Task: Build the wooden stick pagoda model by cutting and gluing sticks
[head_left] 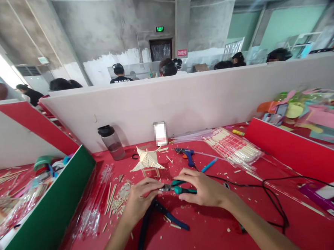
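Observation:
My right hand (203, 185) is closed round the green and black handles of a pair of cutting pliers (185, 190). Their metal jaws point left and meet the fingertips of my left hand (144, 196). Those fingers are pinched together; whatever sits between them is too small to make out. Just beyond stands a small pavilion-like model (148, 160) of pale wooden sticks, its roof points flaring outward. A larger dark-handled tool (168, 215) lies under and in front of my left hand, its head partly hidden.
Around lie a blue glue gun (187, 155), a blue pen (209, 165), bagged sticks (233, 145) and cut scraps (122, 199). A water bottle (111, 141) stands back left. Black cable (261, 185) runs right to a purple power strip (324, 202). Green (53, 207) and red (287, 153) dividers flank me.

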`<state>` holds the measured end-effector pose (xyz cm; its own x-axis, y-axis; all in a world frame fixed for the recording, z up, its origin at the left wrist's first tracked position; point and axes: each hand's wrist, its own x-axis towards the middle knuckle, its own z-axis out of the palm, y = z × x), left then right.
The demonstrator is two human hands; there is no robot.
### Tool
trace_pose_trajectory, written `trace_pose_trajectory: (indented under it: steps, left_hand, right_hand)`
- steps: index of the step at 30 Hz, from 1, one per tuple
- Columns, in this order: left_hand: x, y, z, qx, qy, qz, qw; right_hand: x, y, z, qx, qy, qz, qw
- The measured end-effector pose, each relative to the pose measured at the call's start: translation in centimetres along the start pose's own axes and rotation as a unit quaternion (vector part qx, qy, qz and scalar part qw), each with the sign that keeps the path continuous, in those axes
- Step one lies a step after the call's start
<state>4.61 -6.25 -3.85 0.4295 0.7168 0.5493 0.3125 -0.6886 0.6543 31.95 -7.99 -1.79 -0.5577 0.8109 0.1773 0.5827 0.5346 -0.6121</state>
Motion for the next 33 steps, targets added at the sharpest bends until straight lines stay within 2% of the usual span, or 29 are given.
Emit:
trace_pose_trajectory:
  steps: [11, 22, 28, 33]
  left_hand:
    - [1.9, -0.8, -0.7, 0.006, -0.016, 0.056, 0.998]
    - [2.4, -1.6, -0.1, 0.005, -0.042, 0.038, 0.998]
    - [2.4, -1.6, -0.3, 0.048, -0.094, 0.011, 0.994]
    - [2.1, -2.0, -0.5, 0.076, -0.139, 0.009, 0.987]
  right_hand:
    - [0.3, 0.4, 0.7, 0.008, 0.025, 0.007, 1.0]
    - [0.4, 0.9, 0.9, 0.026, 0.02, 0.038, 0.999]
    - [0.1, 0.5, 1.2, -0.002, -0.013, 0.06, 0.998]
    - [0.2, 0.5, 1.9, -0.045, -0.016, 0.049, 0.998]
